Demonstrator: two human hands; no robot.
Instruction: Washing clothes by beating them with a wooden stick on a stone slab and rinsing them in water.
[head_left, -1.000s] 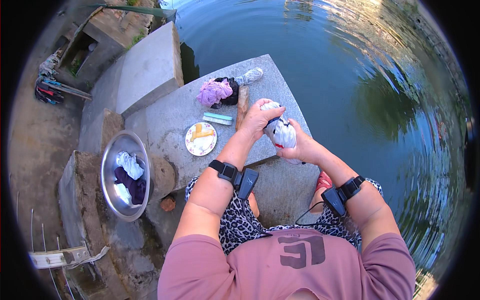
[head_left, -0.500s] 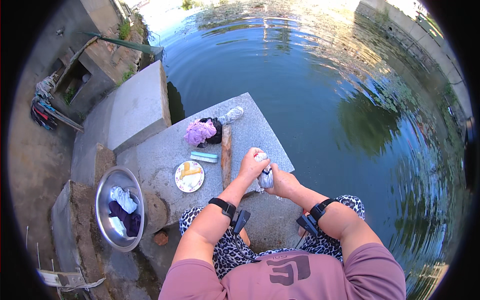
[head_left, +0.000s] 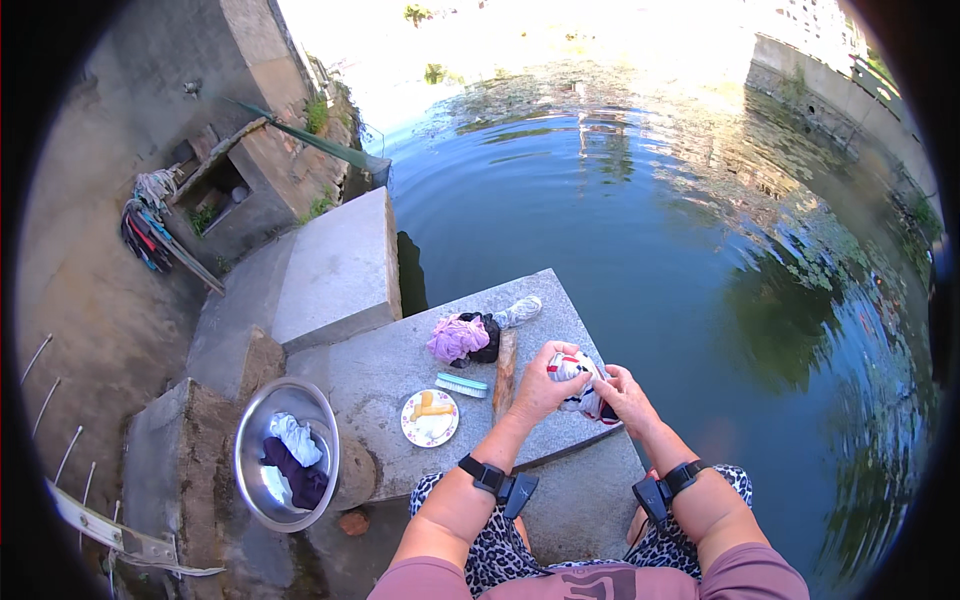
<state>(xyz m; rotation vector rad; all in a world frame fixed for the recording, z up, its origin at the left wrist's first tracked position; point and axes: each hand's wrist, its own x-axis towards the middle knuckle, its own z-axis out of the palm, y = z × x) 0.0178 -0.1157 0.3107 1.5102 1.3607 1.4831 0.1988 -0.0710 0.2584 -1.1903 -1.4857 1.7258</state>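
A wet white cloth with red and dark patches (head_left: pixel 580 388) is bunched between my two hands over the right edge of the stone slab (head_left: pixel 400 358). My left hand (head_left: pixel 545 383) is closed on its left side, and my right hand (head_left: pixel 630 402) grips its right side with thumb and fingers. Just left of my left hand lies a wooden stick (head_left: pixel 505 372). Beside it are a turquoise scrub brush (head_left: pixel 461 385) and a flowered plate (head_left: pixel 418 438) with yellowish soap-like pieces (head_left: pixel 431 408). Farther back sit a lilac cloth (head_left: pixel 456 339), a black cloth (head_left: pixel 488 342) and a twisted pale cloth (head_left: pixel 520 312).
A metal basin (head_left: pixel 326 420) at the left holds a light blue cloth (head_left: pixel 297 438) and a dark purple cloth (head_left: pixel 297 478). Water (head_left: pixel 660 300) borders the slab's far and right sides. Another concrete block (head_left: pixel 340 265) and a mop (head_left: pixel 150 215) are at the far left.
The cloth was a tight, narrow twist between my fists; now it is looser and wider. My right hand has shifted to its right side. The whole view has swung.
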